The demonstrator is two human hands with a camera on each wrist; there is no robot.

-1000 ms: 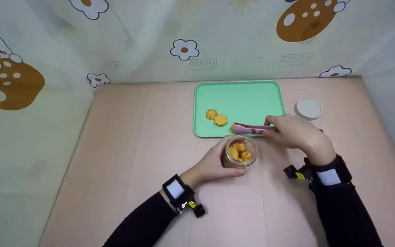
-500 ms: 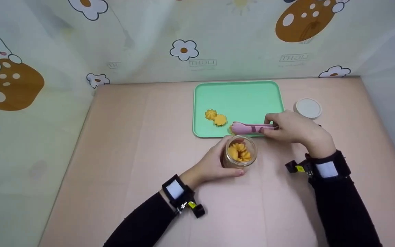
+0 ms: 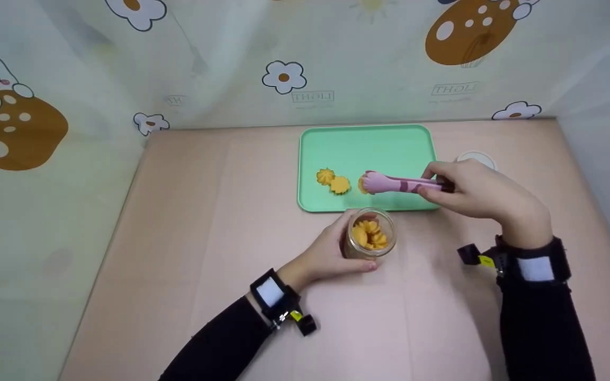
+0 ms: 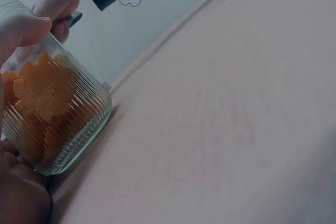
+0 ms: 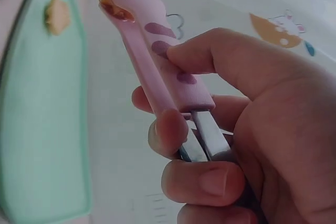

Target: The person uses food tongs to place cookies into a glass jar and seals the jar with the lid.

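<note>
My left hand point(image 3: 331, 253) grips a ribbed glass jar point(image 4: 79, 114) on the table, its open mouth upward in the head view. Several yellow flower-shaped cookies point(image 3: 369, 235) lie inside the jar. With thumb and fingers, my right hand point(image 3: 474, 189) holds pink tongs point(image 3: 389, 183) over the green tray point(image 3: 368, 143). Between the tong tips is one yellow cookie point(image 5: 113, 4), clearest in the right wrist view. Two more cookies lie touching on the tray's left part, a ridged cookie point(image 3: 325, 176) and a flatter cookie point(image 3: 340, 185).
A white round lid point(image 3: 477, 157) lies right of the tray, partly covered by my right hand. The pinkish tabletop point(image 3: 204, 211) meets a printed curtain point(image 3: 220, 58) at its back edge. The jar stands just in front of the tray's near edge.
The tongs and the cookie in their tips have risen and shifted slightly away from me and to the right. My right hand now covers more of the lid. The left hand and jar stay put.
</note>
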